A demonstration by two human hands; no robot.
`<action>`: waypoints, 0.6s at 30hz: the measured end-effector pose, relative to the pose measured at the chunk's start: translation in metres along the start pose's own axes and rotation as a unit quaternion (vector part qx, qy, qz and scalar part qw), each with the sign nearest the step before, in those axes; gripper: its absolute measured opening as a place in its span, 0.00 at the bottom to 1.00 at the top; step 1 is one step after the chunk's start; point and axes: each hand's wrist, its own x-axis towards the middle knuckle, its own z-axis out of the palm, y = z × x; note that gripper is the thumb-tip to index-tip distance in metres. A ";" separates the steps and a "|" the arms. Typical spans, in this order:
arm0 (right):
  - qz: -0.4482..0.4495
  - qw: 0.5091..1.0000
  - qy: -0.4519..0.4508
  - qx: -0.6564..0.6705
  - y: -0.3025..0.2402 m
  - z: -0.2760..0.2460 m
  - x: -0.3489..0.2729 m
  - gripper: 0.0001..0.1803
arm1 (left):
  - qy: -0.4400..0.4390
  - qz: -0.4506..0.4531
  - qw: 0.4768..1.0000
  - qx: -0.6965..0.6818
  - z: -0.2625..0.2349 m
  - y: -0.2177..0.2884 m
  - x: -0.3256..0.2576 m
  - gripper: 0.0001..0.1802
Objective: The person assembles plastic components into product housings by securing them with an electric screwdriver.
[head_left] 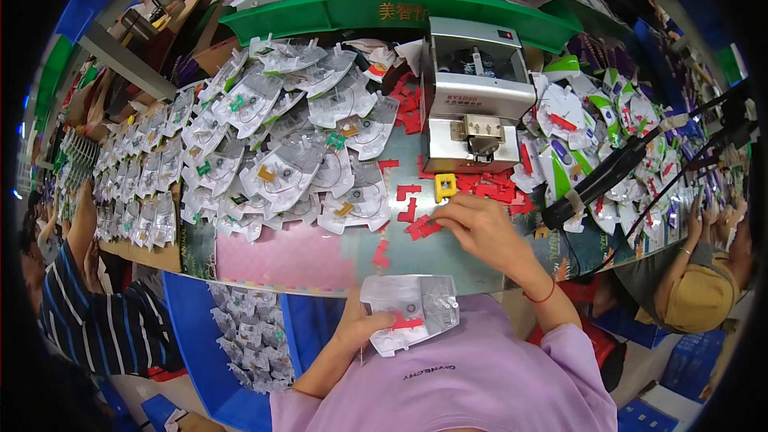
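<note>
My left hand (370, 326) holds a pale translucent plastic housing (416, 296) in front of my body, thumb over its face. A red plastic piece (406, 321) sits on that housing beside the thumb. Over the table, my right hand (484, 232) has its fingers bent together at the end of a red plastic bracket (422, 228); the exact fingertip contact is hard to make out. A small yellow square frame (445, 186) lies just beyond these fingers. Several more red brackets (408, 192) are scattered to their left and beyond.
A silver machine (472, 96) stands beyond my right hand. Piled housings (280, 136) cover the left; white-and-green shells (572, 168) lie right, with a black arm (600, 180) crossing them. A blue bin (192, 336) with housings is below the table's left edge. Co-workers sit at both sides.
</note>
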 end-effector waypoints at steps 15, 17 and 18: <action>-0.150 0.977 -0.098 -0.113 0.001 0.034 0.028 0.10 | 0.027 -0.064 0.997 -0.041 0.004 0.005 -0.007 0.29; -0.143 0.981 -0.093 -0.088 0.014 0.040 0.028 0.09 | 0.024 -0.063 0.997 -0.033 0.005 0.007 -0.006 0.28; -0.143 0.981 -0.094 -0.088 0.014 0.038 0.028 0.09 | 0.024 -0.063 0.997 -0.033 0.004 0.006 -0.005 0.28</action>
